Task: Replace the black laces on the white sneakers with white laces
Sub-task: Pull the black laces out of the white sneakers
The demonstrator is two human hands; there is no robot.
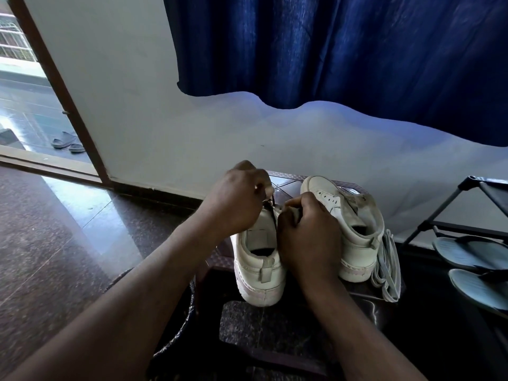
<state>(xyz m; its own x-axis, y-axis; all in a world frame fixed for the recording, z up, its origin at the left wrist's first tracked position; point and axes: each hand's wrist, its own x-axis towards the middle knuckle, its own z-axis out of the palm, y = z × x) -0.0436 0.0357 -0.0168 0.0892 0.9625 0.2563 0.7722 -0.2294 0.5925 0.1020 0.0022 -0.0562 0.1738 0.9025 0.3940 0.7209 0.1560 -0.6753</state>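
The left hand (pixel 236 199) pinches a black lace (pixel 272 200) on the left sneaker (pixel 258 273) while the right hand (pixel 308 237) grips its upper. White laces (pixel 387 268) lie just beside the right sneaker (pixel 354 215).

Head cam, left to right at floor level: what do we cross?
grey slippers outside the doorway → held sneaker → other sneaker → folded white laces → blue sandals

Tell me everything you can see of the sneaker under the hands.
The sneaker is off-white and leather-looking, with a thick sole and a heel tab. It stands upright on the low table, heel toward the camera. The left hand pinches its black lace; the right hand grips its upper. Its toe is hidden.
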